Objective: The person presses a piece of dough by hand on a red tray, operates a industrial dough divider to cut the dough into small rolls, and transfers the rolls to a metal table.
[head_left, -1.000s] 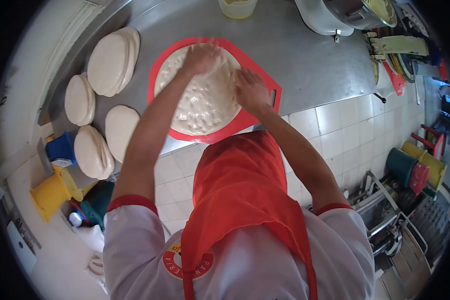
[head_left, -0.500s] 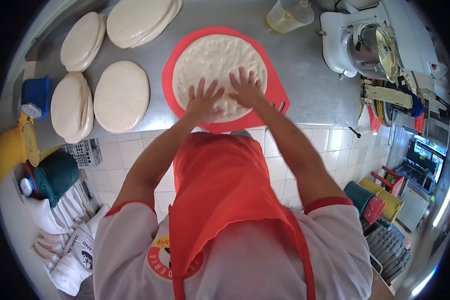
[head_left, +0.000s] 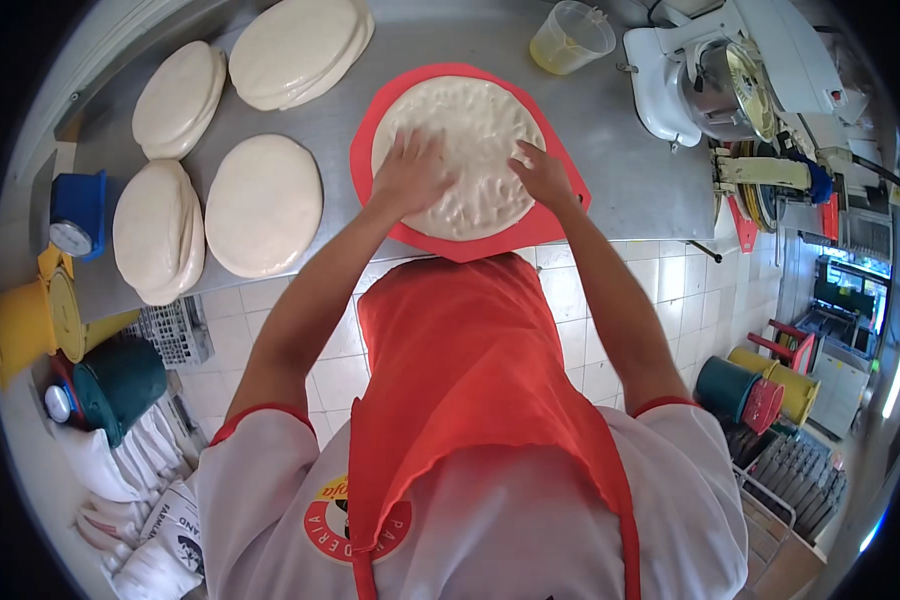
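Both hands lie flat, fingers spread, gripping nothing: left hand and right hand press the dimpled dough round beneath them on the red board; press evenly, working outward from the palms

Four pale, flat stacks of round dough discs lie on the steel counter. A clear plastic measuring jug of yellowish liquid stands near a white slicing machine. Below, yellow buckets and a dark green bucket sit on the tiled floor.
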`<state>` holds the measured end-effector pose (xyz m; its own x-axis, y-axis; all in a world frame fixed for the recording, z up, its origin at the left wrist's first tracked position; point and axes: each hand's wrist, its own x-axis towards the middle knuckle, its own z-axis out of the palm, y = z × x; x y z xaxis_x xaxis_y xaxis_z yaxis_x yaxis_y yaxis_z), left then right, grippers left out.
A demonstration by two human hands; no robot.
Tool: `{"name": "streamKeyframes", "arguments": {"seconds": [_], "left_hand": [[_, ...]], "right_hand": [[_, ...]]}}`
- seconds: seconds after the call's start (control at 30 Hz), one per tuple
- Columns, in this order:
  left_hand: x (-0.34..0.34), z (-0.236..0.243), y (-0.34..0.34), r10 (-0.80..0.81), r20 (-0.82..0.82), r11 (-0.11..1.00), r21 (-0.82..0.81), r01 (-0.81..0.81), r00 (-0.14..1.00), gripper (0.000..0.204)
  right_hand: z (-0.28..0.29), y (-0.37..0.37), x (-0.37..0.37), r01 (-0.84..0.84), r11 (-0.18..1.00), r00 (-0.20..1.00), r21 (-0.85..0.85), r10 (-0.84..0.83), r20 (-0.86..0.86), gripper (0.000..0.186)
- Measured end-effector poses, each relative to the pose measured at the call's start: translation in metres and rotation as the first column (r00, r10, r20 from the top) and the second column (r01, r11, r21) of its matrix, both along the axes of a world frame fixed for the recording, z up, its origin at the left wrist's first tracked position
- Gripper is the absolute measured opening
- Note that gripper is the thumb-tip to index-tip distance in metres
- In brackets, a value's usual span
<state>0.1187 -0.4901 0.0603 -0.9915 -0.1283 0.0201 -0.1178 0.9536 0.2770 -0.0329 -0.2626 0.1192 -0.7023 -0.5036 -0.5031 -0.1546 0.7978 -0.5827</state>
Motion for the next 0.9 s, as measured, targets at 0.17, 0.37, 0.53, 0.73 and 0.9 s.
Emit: {"name": "streamKeyframes", "arguments": {"seconds": [0.17,0.37,0.53,0.73,0.9], "left_hand": [[-0.064,0.03,-0.025,-0.283,0.72,0.958,0.244,0.15,0.634,0.103],[-0.082,0.009,0.043,-0.244,0.424,0.963,0.0,0.27,0.872,0.103],[-0.176,0.047,0.035,-0.247,0.82,0.966,0.168,0.195,0.517,0.096],[-0.16,-0.004,0.023,-0.396,0.64,0.907,0.163,0.388,0.659,0.099],[-0.199,-0.043,-0.027,-0.308,0.413,0.951,0.098,0.295,0.857,0.099]], "right_hand": [[-0.071,0.1,0.038,0.173,0.902,0.915,0.396,0.002,-0.404,0.059],[-0.085,0.122,0.049,0.22,0.883,0.918,0.414,-0.044,-0.393,0.058],[-0.08,0.113,0.052,0.197,0.89,0.934,0.412,-0.043,-0.353,0.059],[-0.069,0.112,0.068,0.325,0.85,0.922,0.413,-0.188,-0.339,0.065],[-0.061,0.108,0.076,0.32,0.832,0.923,0.453,-0.166,-0.347,0.074]]}}
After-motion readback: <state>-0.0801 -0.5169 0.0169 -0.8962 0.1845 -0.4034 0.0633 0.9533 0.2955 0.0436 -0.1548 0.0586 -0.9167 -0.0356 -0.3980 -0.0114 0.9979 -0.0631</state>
